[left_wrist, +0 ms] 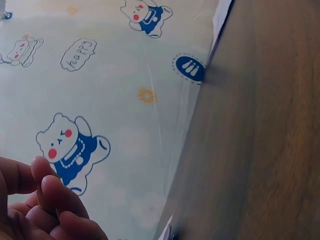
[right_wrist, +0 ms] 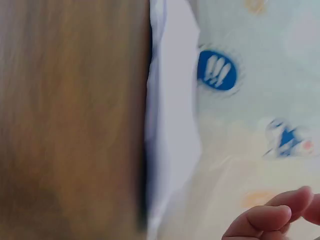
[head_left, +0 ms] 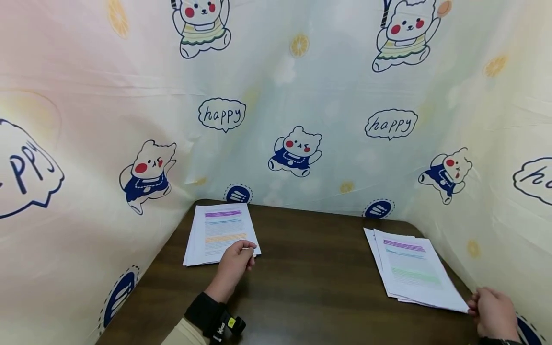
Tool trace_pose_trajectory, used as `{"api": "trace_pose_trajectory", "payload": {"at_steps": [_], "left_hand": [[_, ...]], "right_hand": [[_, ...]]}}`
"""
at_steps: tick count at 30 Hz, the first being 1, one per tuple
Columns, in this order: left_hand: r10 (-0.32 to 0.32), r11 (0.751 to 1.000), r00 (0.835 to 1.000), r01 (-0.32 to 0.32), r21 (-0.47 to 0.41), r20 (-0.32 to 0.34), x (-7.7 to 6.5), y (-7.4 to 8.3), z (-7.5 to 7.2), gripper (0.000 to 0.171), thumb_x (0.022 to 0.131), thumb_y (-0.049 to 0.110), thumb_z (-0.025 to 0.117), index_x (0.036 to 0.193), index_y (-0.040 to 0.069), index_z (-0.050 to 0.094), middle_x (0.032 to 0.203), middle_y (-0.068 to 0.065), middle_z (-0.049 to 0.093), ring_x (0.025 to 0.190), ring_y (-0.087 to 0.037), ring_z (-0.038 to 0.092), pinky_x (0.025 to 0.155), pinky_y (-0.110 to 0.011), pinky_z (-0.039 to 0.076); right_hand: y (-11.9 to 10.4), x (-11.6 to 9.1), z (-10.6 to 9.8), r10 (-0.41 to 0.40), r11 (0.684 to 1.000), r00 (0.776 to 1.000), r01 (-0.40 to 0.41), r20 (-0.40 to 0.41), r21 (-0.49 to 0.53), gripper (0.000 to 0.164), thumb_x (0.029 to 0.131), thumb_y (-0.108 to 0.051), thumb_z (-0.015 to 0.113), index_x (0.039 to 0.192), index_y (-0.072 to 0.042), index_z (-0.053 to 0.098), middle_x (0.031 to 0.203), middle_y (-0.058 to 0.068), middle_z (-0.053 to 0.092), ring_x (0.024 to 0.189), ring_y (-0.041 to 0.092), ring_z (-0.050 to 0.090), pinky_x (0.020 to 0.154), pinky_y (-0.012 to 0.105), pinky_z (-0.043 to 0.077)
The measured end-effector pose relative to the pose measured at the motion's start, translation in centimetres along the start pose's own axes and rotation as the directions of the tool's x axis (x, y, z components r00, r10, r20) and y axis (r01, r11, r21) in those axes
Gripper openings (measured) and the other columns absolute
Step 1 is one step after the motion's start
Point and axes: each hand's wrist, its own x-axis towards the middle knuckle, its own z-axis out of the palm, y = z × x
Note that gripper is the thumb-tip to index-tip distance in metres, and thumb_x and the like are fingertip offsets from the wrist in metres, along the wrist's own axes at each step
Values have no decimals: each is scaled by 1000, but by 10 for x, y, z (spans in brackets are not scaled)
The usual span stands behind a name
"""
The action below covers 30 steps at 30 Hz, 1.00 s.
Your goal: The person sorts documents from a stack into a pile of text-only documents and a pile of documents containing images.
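Over on the dark table (head_left: 310, 273), the left paper stack (head_left: 221, 230), white, printed, striped purple, blue and orange, lies by the far left corner; the right paper stack (head_left: 414, 268), purple, blue and green, sits slightly fanned along the right edge.

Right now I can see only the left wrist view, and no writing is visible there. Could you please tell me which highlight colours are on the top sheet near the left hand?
Observer: In the head view, the top sheet near the left hand is highlighted in purple, blue and orange.
Operator: Thank you. What is on the opposite side?
Observer: Another paper stack, with the right hand close to its near right corner.
Operator: Does it show the same colours?
Observer: Not all: this one shows purple, blue and green.
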Motion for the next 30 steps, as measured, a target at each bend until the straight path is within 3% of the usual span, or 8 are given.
{"api": "trace_pose_trajectory", "payload": {"at_steps": [4, 6, 9, 13, 16, 20, 24, 30], "left_hand": [[50, 987, 996, -39, 157, -68, 1, 6, -16, 20, 105, 19, 55, 117, 11, 69, 79, -7, 66, 72, -28, 62, 68, -39, 54], [81, 947, 991, -44, 317, -104, 4, 10, -30, 22, 104, 22, 56, 120, 12, 69, 84, -7, 68, 71, -25, 61, 66, -37, 50], [114, 807, 985, -14, 590, -133, 10, 17, -54, 29, 102, 28, 59, 122, 9, 69, 96, -9, 73, 75, -23, 62, 68, -40, 50], [111, 576, 988, 24, 817, -108, 28, 20, -80, 39, 96, 31, 66, 117, -1, 69, 107, -18, 76, 89, -32, 71, 82, -53, 56], [55, 491, 994, 53, 869, -92, 46, 13, -94, 50, 94, 36, 73, 116, -9, 69, 110, -25, 75, 93, -37, 72, 88, -57, 57], [-61, 464, 989, 146, 874, -133, 64, -5, -105, 78, 89, 50, 79, 129, -16, 62, 120, -35, 68, 98, -41, 68, 93, -60, 56], [-136, 473, 967, 255, 843, -216, 69, -27, -109, 103, 79, 54, 87, 143, -16, 48, 122, -44, 54, 97, -47, 60, 95, -66, 53], [-110, 478, 970, 244, 844, -219, 64, -33, -116, 103, 76, 44, 91, 140, -21, 42, 113, -37, 61, 92, -41, 61, 91, -60, 55]], "right_hand": [[-7, -34, 21, -77, 995, 996, 75, 44, 60, 34, 113, -22, 37, 139, -3, 48, 75, -5, 54, 63, 12, 55, 57, 33, 54], [-11, -51, 33, -109, 990, 989, 99, 98, 98, 25, 113, -21, 38, 132, -11, 52, 77, -5, 54, 65, 12, 55, 59, 31, 53], [-15, -73, 47, -193, 980, 959, 179, 210, 83, 19, 114, -22, 40, 122, -24, 57, 79, -5, 55, 68, 12, 55, 62, 29, 52], [-19, -97, 57, -352, 935, 867, 340, 352, 100, 27, 113, -21, 44, 107, -39, 63, 74, -3, 54, 65, 14, 55, 60, 29, 50], [-22, -115, 68, -456, 890, 796, 419, 398, 181, 28, 113, -17, 48, 105, -36, 68, 72, -1, 52, 64, 16, 54, 58, 30, 50], [-25, -144, 89, -488, 873, 757, 420, 436, 248, 21, 113, -15, 49, 115, -19, 69, 77, 2, 53, 67, 19, 55, 60, 31, 53], [-30, -171, 106, -428, 904, 756, 345, 495, 253, 21, 113, -16, 48, 122, -9, 66, 84, 7, 54, 70, 24, 56, 63, 34, 54], [-30, -188, 117, -343, 938, 756, 248, 558, 241, 22, 113, -16, 46, 123, -12, 65, 87, 8, 55, 74, 24, 57, 68, 35, 56]]}}
